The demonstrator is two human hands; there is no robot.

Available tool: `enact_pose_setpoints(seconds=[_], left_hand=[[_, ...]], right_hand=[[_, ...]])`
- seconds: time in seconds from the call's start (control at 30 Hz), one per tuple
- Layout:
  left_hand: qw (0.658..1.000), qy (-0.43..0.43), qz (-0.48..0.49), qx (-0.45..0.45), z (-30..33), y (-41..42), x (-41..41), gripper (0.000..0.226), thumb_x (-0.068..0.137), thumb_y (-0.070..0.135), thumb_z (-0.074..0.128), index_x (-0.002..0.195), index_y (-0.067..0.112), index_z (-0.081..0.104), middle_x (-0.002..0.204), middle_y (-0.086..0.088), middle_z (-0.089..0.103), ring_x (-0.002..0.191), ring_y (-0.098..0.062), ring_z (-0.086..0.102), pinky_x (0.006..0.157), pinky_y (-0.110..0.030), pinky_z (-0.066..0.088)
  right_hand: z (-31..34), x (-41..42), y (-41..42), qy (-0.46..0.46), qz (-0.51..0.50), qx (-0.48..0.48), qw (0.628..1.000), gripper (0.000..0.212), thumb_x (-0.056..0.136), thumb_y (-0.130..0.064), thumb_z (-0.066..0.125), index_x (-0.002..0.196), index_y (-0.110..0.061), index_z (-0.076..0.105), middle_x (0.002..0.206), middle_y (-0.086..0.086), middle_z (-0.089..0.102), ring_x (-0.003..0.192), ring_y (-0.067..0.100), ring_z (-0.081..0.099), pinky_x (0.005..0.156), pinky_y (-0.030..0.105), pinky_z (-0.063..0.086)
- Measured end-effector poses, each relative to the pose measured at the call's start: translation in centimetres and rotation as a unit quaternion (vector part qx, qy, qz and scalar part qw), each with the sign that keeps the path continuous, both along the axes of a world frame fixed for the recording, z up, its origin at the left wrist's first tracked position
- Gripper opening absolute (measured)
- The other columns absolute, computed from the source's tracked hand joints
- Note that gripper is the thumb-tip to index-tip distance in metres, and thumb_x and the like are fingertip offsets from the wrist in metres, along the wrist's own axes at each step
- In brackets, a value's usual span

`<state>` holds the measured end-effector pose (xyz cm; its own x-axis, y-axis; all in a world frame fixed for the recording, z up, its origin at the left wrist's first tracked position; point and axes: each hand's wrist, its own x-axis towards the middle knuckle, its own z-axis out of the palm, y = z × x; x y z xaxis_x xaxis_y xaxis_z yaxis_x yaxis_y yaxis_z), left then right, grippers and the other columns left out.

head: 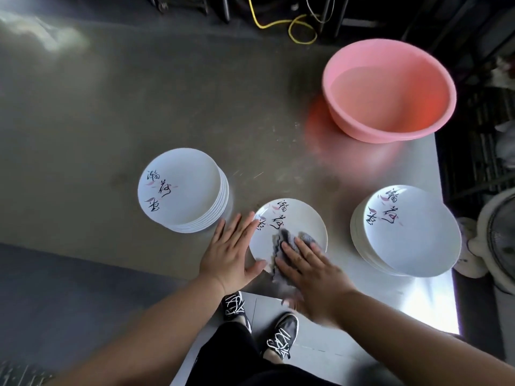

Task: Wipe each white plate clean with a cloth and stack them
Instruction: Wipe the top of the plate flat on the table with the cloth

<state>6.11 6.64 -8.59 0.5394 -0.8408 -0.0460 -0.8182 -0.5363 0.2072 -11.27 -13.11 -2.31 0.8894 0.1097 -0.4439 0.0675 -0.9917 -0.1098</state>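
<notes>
White plate (295,218) under both flat hands, left hand (232,252) steadying rim, right hand (309,271) pressing cloth (284,240)

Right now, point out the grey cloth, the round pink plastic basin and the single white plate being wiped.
grey cloth (289,237): head view, its bunched far end.
round pink plastic basin (390,129): head view, near outer wall.
single white plate (303,215): head view, bare upper face.

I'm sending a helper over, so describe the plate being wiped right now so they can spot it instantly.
On the steel table, look at the near edge, between the two stacks of white plates. The single plate lies alone there, flat on the table, with a grey cloth pressed on it under the right hand; the neighbouring plates are stacked and bare.
</notes>
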Motion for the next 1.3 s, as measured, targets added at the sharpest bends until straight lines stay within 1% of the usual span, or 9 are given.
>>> enact_pose_setpoints(seconds=[0.1, 0.2, 0.3, 0.43, 0.63, 0.77, 0.9, 1.07, 1.3], left_hand=[[1.000, 0.002, 0.002, -0.006, 0.2, -0.1, -0.1, 0.095, 0.092, 0.069, 0.048, 0.167, 0.016, 0.024, 0.176, 0.002, 0.013, 0.162, -0.024, 0.014, 0.127, -0.058, 0.021], [1.000, -0.003, 0.002, -0.006, 0.2, 0.1, -0.1, 0.096, 0.092, 0.070, 0.049, 0.167, 0.015, 0.023, 0.176, 0.001, 0.012, 0.162, -0.023, 0.013, 0.128, -0.058, 0.019], [1.000, 0.001, -0.001, -0.003, 0.1, 0.1, -0.1, 0.097, 0.092, 0.071, 0.048, 0.167, 0.015, 0.021, 0.176, 0.001, 0.011, 0.162, -0.023, 0.013, 0.128, -0.058, 0.019], [1.000, -0.007, -0.006, -0.016, -0.1, 0.0, 0.0, 0.095, 0.092, 0.066, 0.052, 0.167, 0.014, 0.024, 0.176, 0.001, 0.012, 0.162, -0.024, 0.012, 0.128, -0.058, 0.018], [0.999, -0.003, -0.007, -0.046, 0.1, -0.1, 0.0, 0.093, 0.089, 0.058, 0.059, 0.164, 0.012, 0.031, 0.175, -0.001, 0.018, 0.161, -0.026, 0.018, 0.127, -0.059, 0.020], [0.999, 0.001, -0.003, -0.045, 0.1, 0.0, 0.0, 0.093, 0.089, 0.056, 0.060, 0.164, 0.011, 0.030, 0.175, -0.002, 0.016, 0.161, -0.025, 0.017, 0.127, -0.059, 0.021], [0.998, -0.006, -0.001, -0.055, 0.2, 0.0, -0.1, 0.094, 0.088, 0.057, 0.061, 0.164, 0.010, 0.031, 0.175, -0.003, 0.019, 0.160, -0.026, 0.021, 0.126, -0.059, 0.023], [0.998, -0.016, -0.005, -0.061, -0.3, 0.0, 0.0, 0.096, 0.088, 0.059, 0.061, 0.165, 0.011, 0.030, 0.175, -0.002, 0.019, 0.161, -0.026, 0.021, 0.125, -0.060, 0.024], [0.999, -0.021, 0.001, -0.037, -0.1, 0.0, 0.0, 0.095, 0.092, 0.067, 0.056, 0.165, 0.011, 0.030, 0.175, -0.002, 0.018, 0.161, -0.026, 0.021, 0.127, -0.058, 0.022]], right_hand=[[-0.3, 3.1, -1.5, 0.030, -0.075, -0.038, 0.996, 0.094, 0.093, -0.080, 0.008, 0.167, -0.024, -0.007, 0.173, 0.011, -0.018, 0.156, 0.037, -0.026, 0.128, 0.053, -0.012], [-0.5, 3.9, -1.5, 0.058, -0.125, -0.056, 0.989, 0.098, 0.087, -0.081, -0.001, 0.165, -0.023, -0.017, 0.169, 0.010, -0.031, 0.153, 0.034, -0.035, 0.127, 0.053, -0.014], [-0.1, 0.4, 0.6, 0.071, -0.101, -0.026, 0.992, 0.104, 0.086, -0.084, 0.001, 0.167, -0.020, -0.010, 0.170, 0.013, -0.025, 0.154, 0.038, -0.032, 0.127, 0.054, -0.013], [0.9, -2.3, 1.1, 0.028, -0.101, -0.012, 0.994, 0.092, 0.092, -0.078, 0.033, 0.154, -0.012, 0.052, 0.164, 0.016, 0.039, 0.155, 0.040, 0.026, 0.120, 0.052, 0.017], [-0.9, 5.0, -4.1, -0.008, -0.134, -0.046, 0.990, 0.098, 0.095, -0.080, 0.023, 0.168, -0.018, -0.001, 0.173, 0.004, -0.023, 0.155, 0.030, -0.035, 0.128, 0.047, -0.014], [-1.1, 7.5, -5.4, -0.025, -0.087, 0.022, 0.996, 0.096, 0.093, -0.079, 0.025, 0.169, -0.025, 0.005, 0.171, -0.011, -0.027, 0.155, 0.021, -0.035, 0.127, 0.041, -0.013], [-1.6, 5.0, -4.6, -0.026, -0.186, 0.041, 0.981, 0.087, 0.100, -0.073, 0.027, 0.169, -0.027, 0.001, 0.169, -0.018, -0.028, 0.155, 0.019, -0.033, 0.131, 0.043, -0.003], [-1.5, 0.8, -1.6, 0.018, -0.243, 0.012, 0.970, 0.097, 0.090, -0.078, 0.006, 0.169, -0.020, 0.003, 0.169, -0.007, -0.026, 0.156, 0.034, -0.029, 0.129, 0.046, -0.010], [-2.2, 4.2, -4.3, -0.020, -0.251, 0.101, 0.962, 0.083, 0.101, -0.070, 0.030, 0.169, -0.032, 0.002, 0.166, -0.027, -0.029, 0.155, 0.024, -0.034, 0.131, 0.047, -0.001]])
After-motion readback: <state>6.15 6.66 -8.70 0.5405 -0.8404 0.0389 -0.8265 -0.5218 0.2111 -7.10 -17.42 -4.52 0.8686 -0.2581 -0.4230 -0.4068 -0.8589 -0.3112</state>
